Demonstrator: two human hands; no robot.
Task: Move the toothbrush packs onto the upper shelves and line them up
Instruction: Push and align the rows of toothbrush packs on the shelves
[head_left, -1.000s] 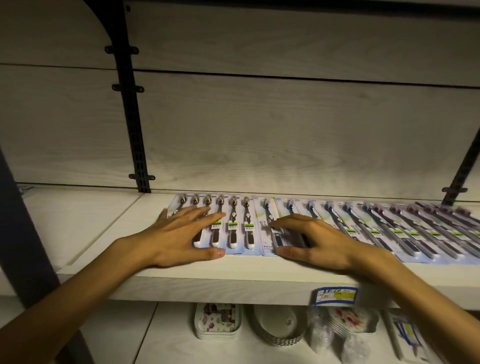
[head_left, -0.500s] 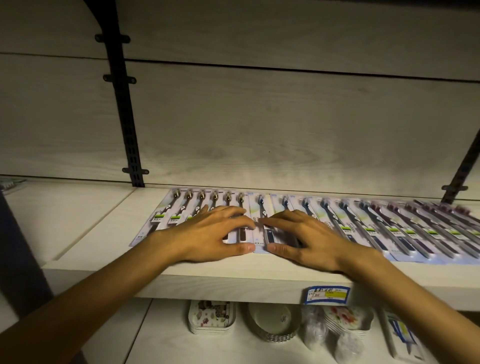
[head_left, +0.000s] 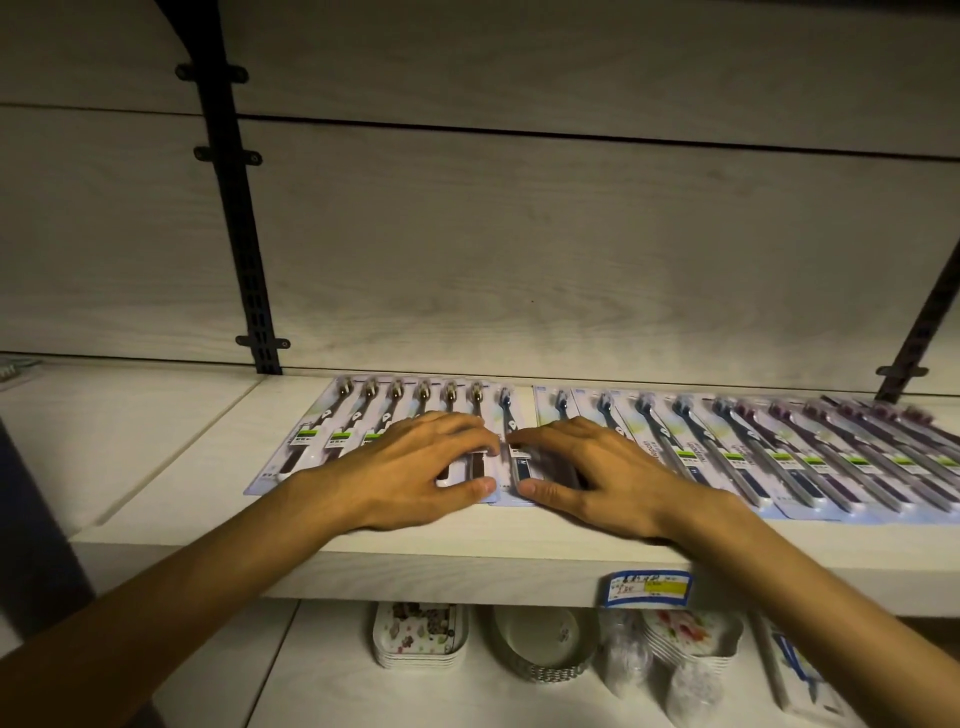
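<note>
Across the frame's middle, the toothbrush packs lie overlapped on the shelf, light, slick and bendy by my guess, best slid by their edges; left hand and right hand press them, fingers spread, no grip.

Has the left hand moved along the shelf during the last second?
Yes. The left hand has slid right along the toothbrush packs, away from the black upright, and now nearly meets the right hand.
</note>
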